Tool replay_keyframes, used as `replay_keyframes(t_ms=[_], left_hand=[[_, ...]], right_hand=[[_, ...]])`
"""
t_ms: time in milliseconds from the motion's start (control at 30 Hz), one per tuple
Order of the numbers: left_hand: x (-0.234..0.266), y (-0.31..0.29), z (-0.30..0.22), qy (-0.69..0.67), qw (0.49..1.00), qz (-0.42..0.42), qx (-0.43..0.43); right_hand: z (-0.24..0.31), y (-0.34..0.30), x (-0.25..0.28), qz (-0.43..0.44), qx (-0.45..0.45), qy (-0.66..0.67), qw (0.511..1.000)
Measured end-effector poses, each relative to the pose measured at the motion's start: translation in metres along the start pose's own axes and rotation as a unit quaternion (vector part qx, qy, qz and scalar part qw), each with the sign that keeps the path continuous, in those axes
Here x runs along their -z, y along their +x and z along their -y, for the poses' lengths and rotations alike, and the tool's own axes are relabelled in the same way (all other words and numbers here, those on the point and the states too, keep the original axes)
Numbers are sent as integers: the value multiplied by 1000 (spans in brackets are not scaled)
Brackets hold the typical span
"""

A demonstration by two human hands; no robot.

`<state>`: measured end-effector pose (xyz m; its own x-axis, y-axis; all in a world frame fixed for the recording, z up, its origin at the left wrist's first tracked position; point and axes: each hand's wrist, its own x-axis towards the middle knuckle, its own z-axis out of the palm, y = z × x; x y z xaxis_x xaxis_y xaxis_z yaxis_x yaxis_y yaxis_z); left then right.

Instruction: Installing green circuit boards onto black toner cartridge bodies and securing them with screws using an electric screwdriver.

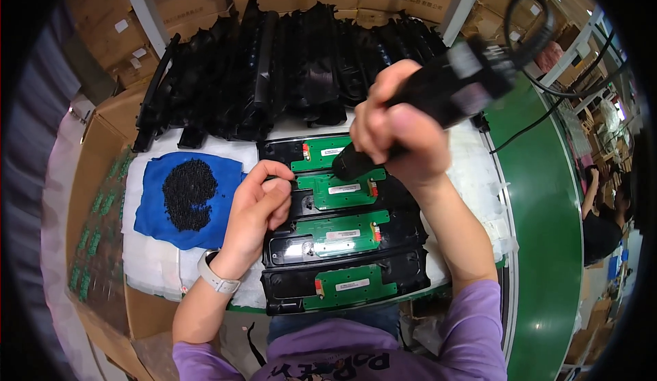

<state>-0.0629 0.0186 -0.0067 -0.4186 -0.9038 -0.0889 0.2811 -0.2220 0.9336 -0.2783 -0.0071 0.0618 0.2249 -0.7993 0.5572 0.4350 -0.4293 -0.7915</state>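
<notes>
My right hand (404,131) is wrapped round a black electric screwdriver (455,86), held at a slant. Its nose points down to the left, over the upper edge of a green circuit board (327,199). The tip is hard to make out. My left hand (256,203) has its fingers curled, with the forefinger and thumb near that board's left corner. Anything small between them is hidden. Several black plastic panels (287,251) lie in a column before me, each carrying a green board with a white label and a red-and-white connector.
On the left, a heap of small black screws (188,193) lies on blue cloth (152,210). Black plastic parts (274,73) are stacked behind the panels. A carton (102,244) at far left holds more green boards. The screwdriver's cable (547,32) loops at upper right.
</notes>
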Motion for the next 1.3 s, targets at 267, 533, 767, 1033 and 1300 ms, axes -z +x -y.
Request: replay_keyframes(t_ms=[267,533,767,1033,1300], left_hand=[[-10,-3,-4,-10,997,56,47],[-7,-1,5,21,999,35,10],[-6,-2,1,20,998,42,46],[-10,-3,6,-42,998,39,33],[-5,8,11,-41,998,-36,-38]], right_hand=[[12,-1,-12,-29,71,202,976],[8,-3,-14,-21,59,199,978],[7,-5,-17,-23,65,194,979],[3,2,-12,-140,19,248,958],[-13,32,38,-117,20,-149,982]])
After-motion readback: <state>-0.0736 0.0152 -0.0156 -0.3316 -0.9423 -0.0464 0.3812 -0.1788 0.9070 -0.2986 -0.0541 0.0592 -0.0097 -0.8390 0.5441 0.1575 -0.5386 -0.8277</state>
